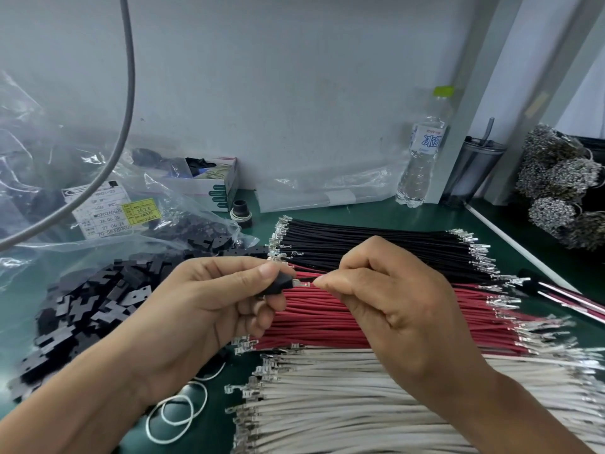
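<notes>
Black plastic housing (281,285) meets a crimped metal terminal (302,284), held in the air above the red wires (327,319) on the green worktop (425,214).
Head view: left hand (209,309) is curled round the housing, thumb and forefinger pinching it. Right hand (393,299) pinches the wire just behind the terminal, other fingers curled in. The terminal tip is at the housing mouth and doesn't look seated. Risks: angled entry bends the terminal or hits the wrong cavity, and a half-seated one could back out later. Fingers hide the wire colour. Bag label (98,208) reads "500 PC", "MC20260625", "26.06.25", "27.06.24", "70-58320300". Yellow sticker (141,209) handwriting is illegible. Water bottle (422,158) has blue Chinese characters, only partly readable.
</notes>
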